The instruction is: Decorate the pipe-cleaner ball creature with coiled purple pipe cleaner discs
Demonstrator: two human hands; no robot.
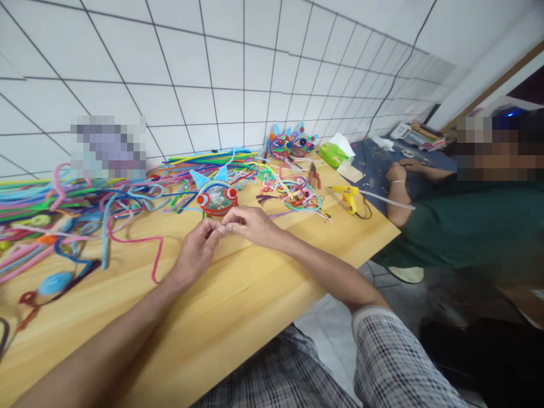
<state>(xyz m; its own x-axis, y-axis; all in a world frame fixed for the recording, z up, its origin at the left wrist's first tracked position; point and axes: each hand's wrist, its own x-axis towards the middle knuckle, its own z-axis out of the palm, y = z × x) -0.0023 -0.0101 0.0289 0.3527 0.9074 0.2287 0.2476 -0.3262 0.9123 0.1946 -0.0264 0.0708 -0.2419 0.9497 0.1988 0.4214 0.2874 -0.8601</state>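
Note:
My left hand (201, 245) and my right hand (251, 223) meet above the wooden table, their fingertips pinched together. Whatever is between the fingers is too small or too hidden to name. Just beyond them stands a round mask-like craft piece (217, 197) with light blue pointed ears, red-and-white eyes and a rim of coloured pipe cleaners. My right fingers cover part of its lower edge. A bent pink-red pipe cleaner (160, 255) lies to the left of my left hand.
Loose pipe cleaners (85, 195) spread along the wall side of the table (204, 323). Two finished-looking craft faces (292, 143) stand at the back. Pliers (313, 177) and a yellow glue gun (349, 198) lie to the right. A co-worker (450, 221) sits beyond, at a blue table.

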